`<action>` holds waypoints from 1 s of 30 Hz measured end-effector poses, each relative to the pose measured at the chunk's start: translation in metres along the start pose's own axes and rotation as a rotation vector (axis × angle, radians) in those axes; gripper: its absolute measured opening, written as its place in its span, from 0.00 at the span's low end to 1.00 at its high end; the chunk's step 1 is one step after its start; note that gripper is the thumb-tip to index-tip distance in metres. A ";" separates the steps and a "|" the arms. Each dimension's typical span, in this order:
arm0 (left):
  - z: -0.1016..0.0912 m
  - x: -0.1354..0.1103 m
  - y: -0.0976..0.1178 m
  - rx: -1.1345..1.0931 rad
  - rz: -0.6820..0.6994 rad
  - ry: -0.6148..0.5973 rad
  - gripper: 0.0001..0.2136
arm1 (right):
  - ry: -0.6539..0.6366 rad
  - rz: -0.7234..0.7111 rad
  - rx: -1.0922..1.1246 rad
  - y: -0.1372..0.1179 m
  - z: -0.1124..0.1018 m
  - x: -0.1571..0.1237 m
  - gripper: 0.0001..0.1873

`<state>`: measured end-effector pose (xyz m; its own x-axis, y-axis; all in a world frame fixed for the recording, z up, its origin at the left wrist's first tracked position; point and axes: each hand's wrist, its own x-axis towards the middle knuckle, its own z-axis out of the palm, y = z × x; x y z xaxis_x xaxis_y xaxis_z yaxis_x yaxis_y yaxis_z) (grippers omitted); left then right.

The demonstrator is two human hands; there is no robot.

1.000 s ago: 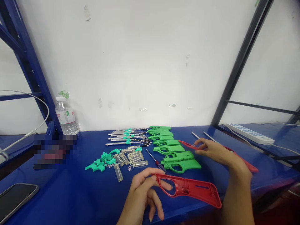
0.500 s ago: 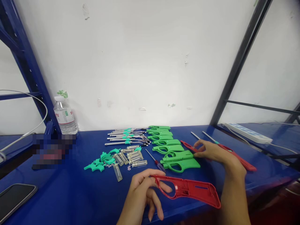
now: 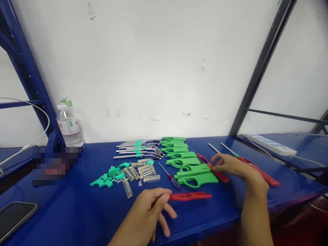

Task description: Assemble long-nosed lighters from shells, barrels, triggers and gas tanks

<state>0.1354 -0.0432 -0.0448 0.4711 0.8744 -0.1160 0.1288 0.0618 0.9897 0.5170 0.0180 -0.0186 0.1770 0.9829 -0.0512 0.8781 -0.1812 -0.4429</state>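
My left hand (image 3: 156, 208) pinches a red plastic lighter shell half (image 3: 191, 196) by its left end, seen edge-on above the table's front. A second red shell half (image 3: 220, 175) lies beside the green shells, and my right hand (image 3: 228, 166) is over it, thumb and fingertips apart at its edge. Green shell halves (image 3: 198, 180) form a column left of that hand. Metal lighter tubes (image 3: 126, 157) with wires lie in a row behind. Clear fuel tanks (image 3: 127, 188) and teal triggers (image 3: 102, 182) are heaped at centre left. A screwdriver (image 3: 173, 179) lies between tanks and shells.
Two metal rods extend at right, one on a red lighter (image 3: 263, 174). A power strip (image 3: 270, 145) lies behind them. On the left are a water bottle (image 3: 69, 128), a phone (image 3: 16, 218) and a white cable (image 3: 46, 126). Blue rack posts (image 3: 33, 68) flank the table.
My left hand has turned its red shell half from face-on to edge-on and shifted slightly left. At my right hand, the other red shell half has tipped from edge-on to flat.
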 end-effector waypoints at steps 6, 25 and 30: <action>-0.021 -0.009 0.009 0.524 0.105 0.011 0.15 | -0.051 0.039 0.048 0.000 -0.001 0.002 0.17; -0.048 0.020 0.063 1.290 0.174 0.539 0.19 | -0.007 0.050 0.043 -0.002 -0.002 0.000 0.17; -0.074 0.063 0.096 1.421 0.097 0.451 0.16 | 0.015 0.037 0.039 -0.002 -0.001 0.001 0.16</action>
<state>0.1128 0.0532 0.0486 0.2591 0.9353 0.2409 0.9585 -0.2797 0.0553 0.5158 0.0190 -0.0171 0.2154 0.9750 -0.0552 0.8529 -0.2154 -0.4756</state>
